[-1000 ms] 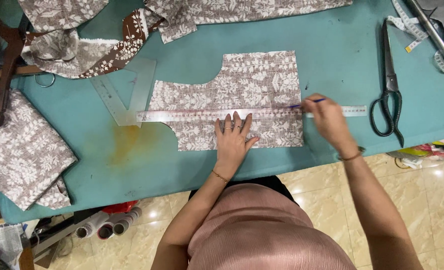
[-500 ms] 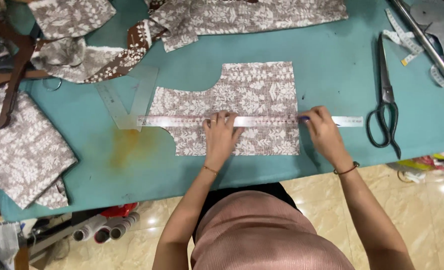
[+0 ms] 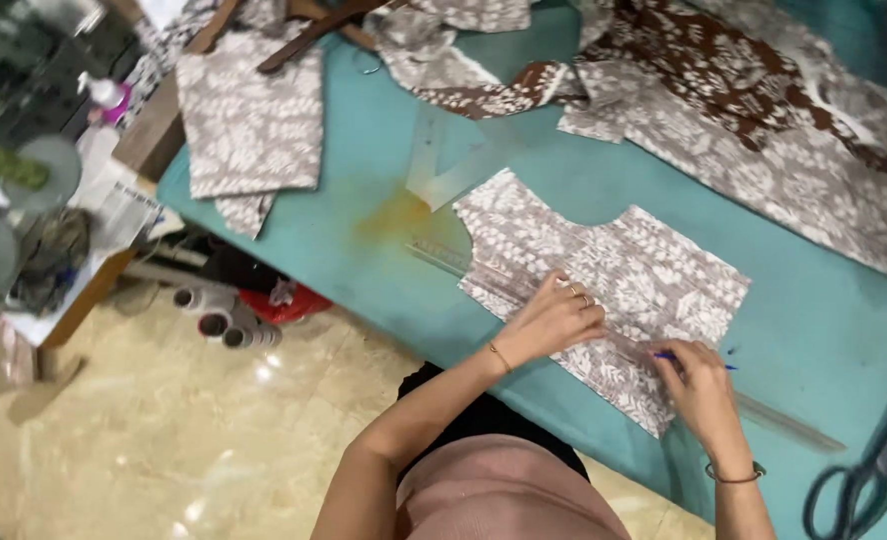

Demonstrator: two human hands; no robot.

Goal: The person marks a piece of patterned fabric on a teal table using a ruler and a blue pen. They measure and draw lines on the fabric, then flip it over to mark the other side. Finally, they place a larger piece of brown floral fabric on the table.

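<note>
A cut piece of brown fabric with white floral print (image 3: 624, 270) lies flat on the teal table (image 3: 364, 180). A long clear ruler (image 3: 794, 425) runs across it. My left hand (image 3: 556, 318) presses down on the ruler and fabric with fingers slightly bent. My right hand (image 3: 699, 385) holds a blue pen (image 3: 726, 365) against the ruler near the fabric's right edge.
A clear set square (image 3: 444, 165) lies beyond the fabric piece. Large black scissors (image 3: 874, 475) lie at the lower right. More printed fabric (image 3: 254, 120) is piled along the far side and left end. Thread spools (image 3: 229, 320) and clutter sit on the tiled floor at left.
The camera has swung left and tilted, so the table now runs diagonally. My left hand has slid along the ruler and my right hand stays with the pen at the ruler.
</note>
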